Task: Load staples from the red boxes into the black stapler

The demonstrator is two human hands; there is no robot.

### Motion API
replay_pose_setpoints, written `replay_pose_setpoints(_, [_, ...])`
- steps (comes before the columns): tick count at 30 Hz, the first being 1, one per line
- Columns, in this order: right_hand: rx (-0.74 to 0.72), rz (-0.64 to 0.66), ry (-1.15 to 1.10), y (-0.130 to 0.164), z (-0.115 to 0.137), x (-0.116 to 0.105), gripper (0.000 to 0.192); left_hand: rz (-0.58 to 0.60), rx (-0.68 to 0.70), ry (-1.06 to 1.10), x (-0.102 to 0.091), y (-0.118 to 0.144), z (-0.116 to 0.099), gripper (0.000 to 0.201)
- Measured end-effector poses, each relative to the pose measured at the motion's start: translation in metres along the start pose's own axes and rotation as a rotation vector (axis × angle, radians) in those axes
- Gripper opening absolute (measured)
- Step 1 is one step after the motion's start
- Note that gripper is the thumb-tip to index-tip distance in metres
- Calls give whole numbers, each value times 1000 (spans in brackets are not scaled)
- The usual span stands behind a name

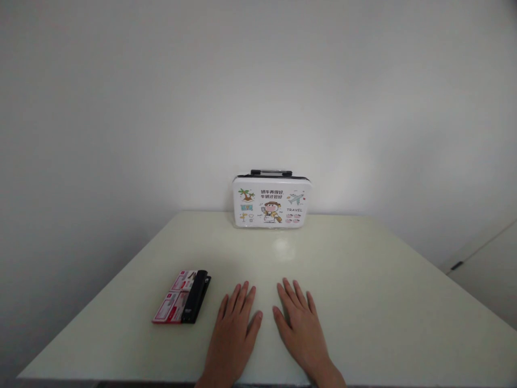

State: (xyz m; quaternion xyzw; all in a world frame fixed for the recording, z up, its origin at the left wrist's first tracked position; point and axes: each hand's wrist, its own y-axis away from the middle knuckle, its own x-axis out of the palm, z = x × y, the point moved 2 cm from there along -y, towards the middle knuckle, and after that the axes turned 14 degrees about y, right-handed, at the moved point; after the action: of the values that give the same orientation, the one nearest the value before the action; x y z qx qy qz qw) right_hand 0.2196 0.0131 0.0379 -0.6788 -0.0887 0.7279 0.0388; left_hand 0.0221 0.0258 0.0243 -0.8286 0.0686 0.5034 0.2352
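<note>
My left hand (234, 331) lies flat on the pale tabletop (347, 269), palm down with its fingers stretched out. Beside it, in the same pose, rests my right hand (301, 328); a strip of table separates the two thumbs. Neither hand holds anything. To the left of my left hand, and apart from it, is a black stapler (196, 299). Against the stapler's left side lie two small red-and-white boxes (172, 306), which look like staple boxes, one farther back than the other.
A white case (271, 202) with cartoon prints and a black handle stands upright at the table's far edge, close to the wall (274, 97). At the right is a white panel (490, 264) with a small dark fitting (456, 265).
</note>
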Motion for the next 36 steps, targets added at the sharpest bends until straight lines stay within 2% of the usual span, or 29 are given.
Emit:
replay_pose_setpoints(27, [-21,-104,-98,3,-3,6,56,-18,19,10,2,-1,2,59])
replay_pose_setpoints(36, [-6,-79,-84,2,-2,5,56,-18,12,-1,0,0,2,59])
